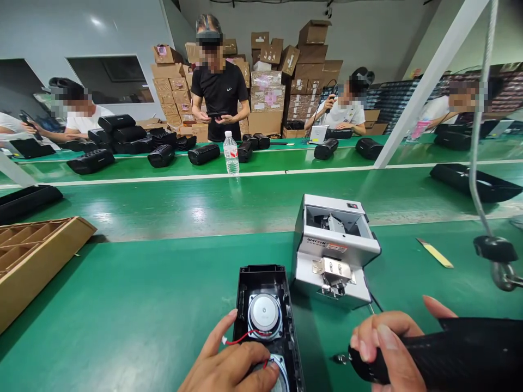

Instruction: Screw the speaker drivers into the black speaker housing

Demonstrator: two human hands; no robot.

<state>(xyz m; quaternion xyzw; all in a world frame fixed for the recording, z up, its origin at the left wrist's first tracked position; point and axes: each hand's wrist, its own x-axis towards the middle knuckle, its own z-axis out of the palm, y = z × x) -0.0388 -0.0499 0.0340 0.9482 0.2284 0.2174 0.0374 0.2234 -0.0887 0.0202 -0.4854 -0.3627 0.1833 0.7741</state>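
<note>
Head view. The open black speaker housing (267, 321) lies at 6 o'clock on the green bench (143, 294), long axis running away from the person. The left hand (229, 365) rests flat on its near end, fingers spread and loosely curled, pinning the shell beside a red wire (241, 340) and the round driver (265, 314). The right hand (384, 348), at 4 o'clock, is wrapped closed around the black electric screwdriver (441, 354), its tip pointing left towards the housing.

Judgement: good practice here is to keep the shell pressed down, keep the wire clear of the bit, and bring the driver square to the screw seat.

Writing: the grey screw feeder (333, 247), at 1 o'clock from the housing, bears red lettering resembling "WEIXIN"; its smaller label is unreadable. A water bottle (231, 153) stands at 12 o'clock.
</note>
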